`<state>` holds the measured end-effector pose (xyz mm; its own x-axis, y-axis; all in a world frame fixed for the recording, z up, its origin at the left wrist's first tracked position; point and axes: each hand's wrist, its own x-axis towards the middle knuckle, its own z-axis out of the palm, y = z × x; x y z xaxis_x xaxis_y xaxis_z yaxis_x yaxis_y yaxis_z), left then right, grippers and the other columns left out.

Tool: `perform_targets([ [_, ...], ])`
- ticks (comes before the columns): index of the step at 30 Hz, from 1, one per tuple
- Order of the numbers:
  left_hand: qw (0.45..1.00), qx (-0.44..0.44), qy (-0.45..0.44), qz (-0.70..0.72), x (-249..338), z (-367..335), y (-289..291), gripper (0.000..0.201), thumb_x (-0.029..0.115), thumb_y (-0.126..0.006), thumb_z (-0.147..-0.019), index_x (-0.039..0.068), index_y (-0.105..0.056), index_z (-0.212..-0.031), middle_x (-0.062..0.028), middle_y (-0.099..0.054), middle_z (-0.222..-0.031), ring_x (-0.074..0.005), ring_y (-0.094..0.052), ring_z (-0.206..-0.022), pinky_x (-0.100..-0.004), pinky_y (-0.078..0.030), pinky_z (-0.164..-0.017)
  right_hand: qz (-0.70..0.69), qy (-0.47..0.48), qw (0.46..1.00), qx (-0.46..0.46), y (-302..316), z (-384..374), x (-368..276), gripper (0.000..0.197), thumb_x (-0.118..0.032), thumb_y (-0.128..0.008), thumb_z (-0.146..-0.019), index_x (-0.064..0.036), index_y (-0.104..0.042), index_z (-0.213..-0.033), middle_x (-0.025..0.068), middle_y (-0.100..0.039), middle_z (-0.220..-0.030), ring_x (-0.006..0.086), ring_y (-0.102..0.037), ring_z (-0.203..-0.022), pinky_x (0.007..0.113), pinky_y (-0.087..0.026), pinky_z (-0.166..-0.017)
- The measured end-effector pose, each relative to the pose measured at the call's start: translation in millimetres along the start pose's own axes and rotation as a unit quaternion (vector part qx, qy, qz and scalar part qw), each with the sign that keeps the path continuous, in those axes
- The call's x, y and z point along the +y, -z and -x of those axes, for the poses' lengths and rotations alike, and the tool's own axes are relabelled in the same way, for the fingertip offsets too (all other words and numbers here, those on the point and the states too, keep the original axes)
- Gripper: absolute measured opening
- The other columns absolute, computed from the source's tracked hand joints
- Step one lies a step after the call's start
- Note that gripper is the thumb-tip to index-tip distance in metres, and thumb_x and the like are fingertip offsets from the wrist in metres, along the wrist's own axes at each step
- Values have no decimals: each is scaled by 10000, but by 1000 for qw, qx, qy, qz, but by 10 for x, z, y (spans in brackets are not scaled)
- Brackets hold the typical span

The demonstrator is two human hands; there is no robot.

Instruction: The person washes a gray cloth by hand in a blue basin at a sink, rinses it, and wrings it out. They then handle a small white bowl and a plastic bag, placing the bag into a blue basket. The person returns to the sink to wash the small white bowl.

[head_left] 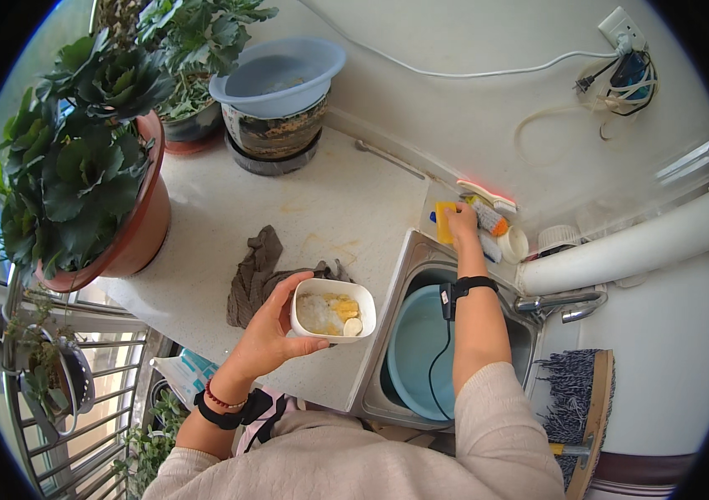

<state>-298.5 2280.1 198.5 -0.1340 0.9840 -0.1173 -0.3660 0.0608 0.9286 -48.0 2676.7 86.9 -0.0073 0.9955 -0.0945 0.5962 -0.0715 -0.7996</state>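
Note:
My left hand (267,337) is wrapped round a small white container (371,310), held above the counter's front part. Inside it lie pale, whitish bits and some yellow pieces, like food leftovers. My right hand (461,227) reaches over the sink to its far ledge, its fingers closed on a yellow sponge (444,218). Beside that hand lie a grey and orange scrubber (488,218), a white-handled brush (488,196) and a cream-coloured cup (513,244). A crumpled grey-brown cloth (253,275) rests on the counter behind the container.
Below my right forearm, a light blue basin (404,350) sits in the metal sink (400,279), next to a faucet (575,304). A large potted plant (142,225) and a blue bowl on a pot (288,79) stand on the counter. A mop head (571,392) leans at the right.

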Motion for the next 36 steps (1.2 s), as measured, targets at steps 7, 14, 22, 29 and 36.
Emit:
perform_targets([
  [7, 1000, -1, 11, -2, -73, -202, -121, 963, 34, -877, -645, 47, -344, -1446, -79, -486, -1339, -198, -445, -1288, -333, -350, -1106, 10, 6, 994, -111, -79, -207, -138, 300, -104, -661, -873, 3, -628, -1151, 161, -689, -998, 226, -669, -850, 334, -529, -729],
  [14, 1000, -7, 1, -28, -86, -312, -183, 938, 25, -857, -682, 46, -328, -1457, -91, -496, -1310, -197, -479, -1252, -339, -373, -1086, -28, -7, 980, -197, -31, 219, 133, 332, -104, -667, -871, 16, -618, -1177, 146, -689, -983, 194, -662, -830, 320, -523, -713],
  [22, 997, -41, -47, -48, -127, -404, -335, 911, 7, -838, -698, 78, -342, -1459, -76, -451, -1349, -195, -459, -1272, -340, -365, -1102, 211, 125, 963, -115, -203, 207, 324, 379, -252, -651, -864, -48, -629, -1183, 181, -677, -1072, 330, -660, -947, 420, -515, -828],
  [29, 986, -49, -126, -96, -111, -342, -419, 943, -49, -833, -651, 73, -353, -1452, -68, -368, -1447, -201, -376, -1355, -353, -308, -1158, 209, 270, 940, 17, -22, 817, -264, 322, -232, -634, -901, -33, -642, -1154, 153, -676, -1031, 301, -652, -935, 396, -522, -831],
  [36, 982, -47, -135, -122, -108, -275, -532, 914, -81, -801, -664, 84, -360, -1447, -70, -363, -1428, -206, -380, -1345, -352, -333, -1146, -149, 369, 891, -218, 854, 2098, -1137, 162, -63, -716, -853, -22, -688, -1007, 77, -684, -923, 162, -642, -783, 261, -518, -727],
])
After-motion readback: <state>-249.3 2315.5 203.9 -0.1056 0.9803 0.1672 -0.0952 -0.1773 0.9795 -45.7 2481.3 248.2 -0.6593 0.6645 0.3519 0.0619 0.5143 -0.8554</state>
